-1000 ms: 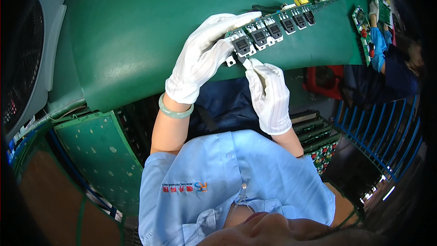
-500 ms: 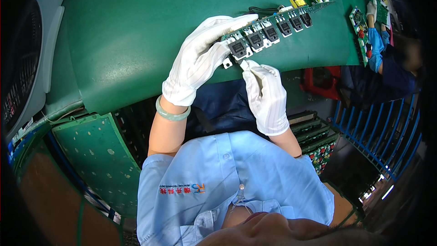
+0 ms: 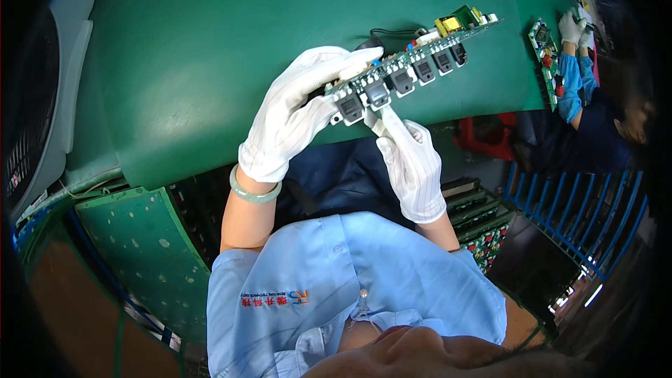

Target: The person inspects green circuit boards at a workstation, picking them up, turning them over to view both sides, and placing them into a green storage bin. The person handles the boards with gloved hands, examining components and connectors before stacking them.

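My left hand (image 3: pixel 283 112), in a white glove, grips the left end of a green circuit board (image 3: pixel 427 45), fingers on top and thumb below. The board is held tilted above the table, its edge toward me. Along that edge runs a row of black flat components (image 3: pixel 401 82), several with white pads behind them. A yellow transformer (image 3: pixel 448 26) and black wires stand out on its far side. My right hand (image 3: pixel 414 164), also white-gloved, is closed just below the row. Its fingertips reach up to the second component from the left; a small greyish piece shows there, too small to name.
A green mat (image 3: pixel 189 77) covers the table. A grey fan-like casing (image 3: pixel 66 63) stands at the left. To the right, a co-worker's gloved hands (image 3: pixel 572 30) are near another circuit board (image 3: pixel 544 56). A red stool (image 3: pixel 486 134) and racked boards (image 3: pixel 483 241) are below the table's edge.
The circuit board and my left hand have shifted slightly left and down in view. My right fingertips have moved from under the leftmost component to beside the second one.
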`<state>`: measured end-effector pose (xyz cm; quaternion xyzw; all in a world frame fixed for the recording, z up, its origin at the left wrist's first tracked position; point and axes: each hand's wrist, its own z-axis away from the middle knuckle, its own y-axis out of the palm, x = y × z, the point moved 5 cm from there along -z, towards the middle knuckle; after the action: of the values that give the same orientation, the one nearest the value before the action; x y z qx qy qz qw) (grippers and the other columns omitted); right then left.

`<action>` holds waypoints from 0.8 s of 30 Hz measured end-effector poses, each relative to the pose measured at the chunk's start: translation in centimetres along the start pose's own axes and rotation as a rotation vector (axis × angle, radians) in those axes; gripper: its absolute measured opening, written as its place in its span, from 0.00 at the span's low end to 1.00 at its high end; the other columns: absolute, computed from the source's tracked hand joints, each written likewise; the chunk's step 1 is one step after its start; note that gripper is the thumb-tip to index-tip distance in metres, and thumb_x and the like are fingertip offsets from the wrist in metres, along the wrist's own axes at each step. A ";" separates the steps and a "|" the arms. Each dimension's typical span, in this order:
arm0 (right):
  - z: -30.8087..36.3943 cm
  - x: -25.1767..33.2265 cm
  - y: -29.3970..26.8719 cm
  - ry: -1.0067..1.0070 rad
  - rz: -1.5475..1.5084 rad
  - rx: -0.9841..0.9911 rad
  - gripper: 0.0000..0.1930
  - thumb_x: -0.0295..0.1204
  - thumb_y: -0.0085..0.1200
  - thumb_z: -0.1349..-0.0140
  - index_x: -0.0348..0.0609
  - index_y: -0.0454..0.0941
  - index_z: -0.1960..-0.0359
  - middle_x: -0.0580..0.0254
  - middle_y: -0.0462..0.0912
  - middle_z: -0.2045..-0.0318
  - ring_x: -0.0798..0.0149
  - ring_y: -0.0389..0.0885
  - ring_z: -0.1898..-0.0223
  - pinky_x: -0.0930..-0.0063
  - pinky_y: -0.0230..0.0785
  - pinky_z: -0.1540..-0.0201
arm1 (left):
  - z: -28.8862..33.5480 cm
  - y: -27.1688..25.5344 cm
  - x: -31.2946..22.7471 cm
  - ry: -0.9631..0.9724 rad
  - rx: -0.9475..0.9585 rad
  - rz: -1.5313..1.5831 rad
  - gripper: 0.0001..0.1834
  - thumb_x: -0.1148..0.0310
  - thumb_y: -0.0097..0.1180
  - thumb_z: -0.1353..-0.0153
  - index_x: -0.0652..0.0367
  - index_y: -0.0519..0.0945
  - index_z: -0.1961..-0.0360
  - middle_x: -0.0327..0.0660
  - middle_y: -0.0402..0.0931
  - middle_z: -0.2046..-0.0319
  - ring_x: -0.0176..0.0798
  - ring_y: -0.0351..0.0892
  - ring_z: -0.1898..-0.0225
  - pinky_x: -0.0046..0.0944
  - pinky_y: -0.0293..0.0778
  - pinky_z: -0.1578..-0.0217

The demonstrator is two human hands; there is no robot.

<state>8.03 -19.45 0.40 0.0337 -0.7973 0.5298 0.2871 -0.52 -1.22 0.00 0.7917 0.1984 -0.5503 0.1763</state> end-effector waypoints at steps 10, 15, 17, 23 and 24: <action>-1.9 -4.1 -3.1 0.197 0.066 -0.101 0.23 0.32 0.64 0.45 0.37 0.78 0.48 0.57 0.84 0.62 0.63 0.72 0.77 0.70 0.72 0.70 | 0.2 0.2 0.0 -0.120 0.002 -0.051 0.33 0.48 0.50 0.41 0.64 0.78 0.45 0.50 0.77 0.54 0.47 0.73 0.49 0.41 0.68 0.48; -1.2 -5.9 -2.5 0.200 -0.009 -0.109 0.26 0.26 0.61 0.41 0.30 0.68 0.42 0.46 0.78 0.48 0.52 0.78 0.57 0.68 0.73 0.56 | 0.1 0.2 0.0 -0.193 -0.008 -0.075 0.38 0.41 0.49 0.43 0.66 0.78 0.46 0.51 0.77 0.54 0.47 0.73 0.50 0.42 0.67 0.48; -1.2 -5.0 -2.3 0.124 0.024 -0.092 0.24 0.24 0.62 0.43 0.32 0.70 0.44 0.46 0.78 0.50 0.53 0.78 0.58 0.68 0.73 0.57 | 0.2 0.3 0.1 -0.203 -0.028 -0.062 0.40 0.38 0.48 0.43 0.67 0.78 0.46 0.51 0.77 0.54 0.48 0.73 0.50 0.42 0.67 0.47; -1.2 -1.8 -0.6 0.123 -0.049 0.026 0.16 0.23 0.62 0.45 0.35 0.77 0.54 0.51 0.82 0.57 0.48 0.77 0.57 0.62 0.73 0.55 | 0.4 0.4 0.3 -0.198 -0.063 -0.023 0.43 0.34 0.47 0.42 0.69 0.78 0.47 0.50 0.77 0.52 0.48 0.73 0.49 0.44 0.66 0.46; -1.2 -1.9 -0.4 0.143 -0.062 0.035 0.15 0.24 0.61 0.44 0.35 0.77 0.54 0.50 0.82 0.57 0.48 0.77 0.57 0.62 0.73 0.55 | 0.4 0.4 0.2 -0.209 -0.065 -0.008 0.44 0.34 0.46 0.42 0.69 0.78 0.47 0.50 0.77 0.52 0.48 0.73 0.48 0.44 0.66 0.45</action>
<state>10.23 -19.08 0.17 0.0253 -0.7640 0.5357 0.3589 -0.53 -1.72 -0.30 0.7229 0.2000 -0.6240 0.2193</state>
